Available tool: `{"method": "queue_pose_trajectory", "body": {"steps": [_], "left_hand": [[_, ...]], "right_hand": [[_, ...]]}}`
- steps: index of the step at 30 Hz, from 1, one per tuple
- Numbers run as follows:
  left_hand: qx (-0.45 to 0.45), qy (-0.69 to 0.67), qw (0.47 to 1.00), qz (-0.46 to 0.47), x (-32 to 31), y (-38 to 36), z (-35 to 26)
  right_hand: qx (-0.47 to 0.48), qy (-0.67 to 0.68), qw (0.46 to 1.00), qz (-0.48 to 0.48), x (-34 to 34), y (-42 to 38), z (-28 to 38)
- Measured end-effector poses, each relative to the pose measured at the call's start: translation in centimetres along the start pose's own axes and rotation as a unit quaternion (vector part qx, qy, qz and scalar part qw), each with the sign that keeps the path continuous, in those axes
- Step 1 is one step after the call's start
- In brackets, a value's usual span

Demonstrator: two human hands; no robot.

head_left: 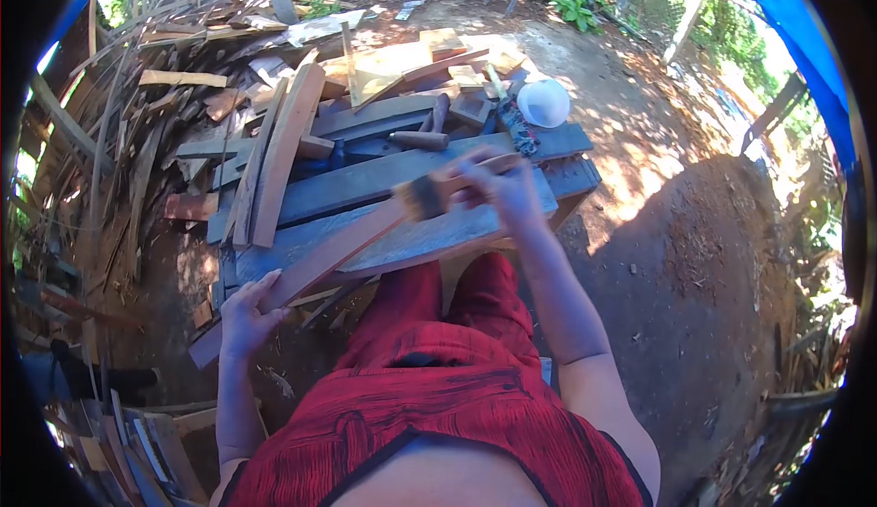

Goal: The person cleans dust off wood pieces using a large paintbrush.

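A long reddish-brown wooden strip slants across the workbench, its near end sticking out past the bench at the lower left. My left hand is closed around the strip close to that end. My right hand, somewhat blurred, grips a wide paintbrush by its wooden handle. The brush's pale bristles overlap the far end of the strip in this view. Behind the brush, a turned wooden handle lies on the bench.
A white round tub stands at the bench's back right. Two upright-slanting boards lie across its left side. Offcuts and a large scrap-wood pile spread behind and left. Bare earth extends on the right.
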State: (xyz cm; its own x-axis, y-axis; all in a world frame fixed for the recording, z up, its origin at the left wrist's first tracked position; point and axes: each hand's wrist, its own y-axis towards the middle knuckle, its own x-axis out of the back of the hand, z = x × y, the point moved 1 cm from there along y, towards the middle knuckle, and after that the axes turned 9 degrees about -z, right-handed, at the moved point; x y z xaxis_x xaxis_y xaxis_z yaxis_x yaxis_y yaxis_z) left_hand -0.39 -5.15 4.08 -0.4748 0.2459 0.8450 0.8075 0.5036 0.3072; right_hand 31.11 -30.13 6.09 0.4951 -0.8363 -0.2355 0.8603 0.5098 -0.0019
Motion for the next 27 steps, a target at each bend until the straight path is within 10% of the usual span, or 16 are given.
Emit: {"method": "queue_pose_trajectory", "body": {"steps": [9,17,27], "left_hand": [[0.068,0.020,0.997,0.030,0.8,0.2,-1.9],[0.014,-0.002,1.000,-0.012,-0.1,-0.1,-0.7],[0.019,-0.004,1.000,-0.014,-0.1,-0.1,-0.9]], "right_hand": [[-0.059,0.021,0.988,0.141,-4.7,0.9,-3.4],[-0.047,-0.063,0.993,-0.084,5.5,8.2,-3.8],[0.232,-0.334,0.886,-0.221,8.7,10.2,-4.1]]}}
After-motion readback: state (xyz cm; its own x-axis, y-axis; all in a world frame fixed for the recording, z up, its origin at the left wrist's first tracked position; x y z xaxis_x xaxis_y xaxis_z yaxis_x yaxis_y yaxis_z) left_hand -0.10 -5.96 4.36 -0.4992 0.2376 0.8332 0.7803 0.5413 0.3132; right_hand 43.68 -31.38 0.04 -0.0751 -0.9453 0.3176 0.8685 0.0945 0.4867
